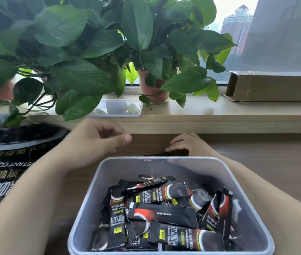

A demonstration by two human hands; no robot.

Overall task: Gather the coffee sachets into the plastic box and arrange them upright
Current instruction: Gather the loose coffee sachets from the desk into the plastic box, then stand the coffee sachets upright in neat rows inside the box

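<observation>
Plastic box [98, 183] sits nearest the person on the wooden table [267, 155], centre-bottom of view. Inside it, a loose heap of coffee sachets [164, 212], lying flat and criss-crossed; a couple at the right lean half up against the wall. None properly upright yet.

One stray sachet [161, 154] lies on the table just beyond the box's far rim, flat, long axis running left-right, parallel to that rim. Only its dark top edge shows over the rim.

Right hand [184, 144] is the nearer one: palm down, fingertips on or at the right end of the stray sachet, fingers bent and close together. Whether it has actually pinched the sachet or is just pressing it, the view doesn't settle.

Left hand [98, 138] hovers above the table to the left and slightly beyond the stray, thumb and forefinger narrowed toward a pinch with nothing visible between them. Reads as empty.

Key relation: stray is directly in front of the right fingertips, between that hand and the box rim, so the move is likely a short lift back toward the person and over the rim. Right hand's job; left would have to cross.

Large instant coffee bag [8, 173] lies at left on the table. Potted pothos plants [94, 43] and a clear lid [120, 108] sit on the windowsill, well clear of the work.

Judgement: gathering nearly done, uprighting not started.
</observation>
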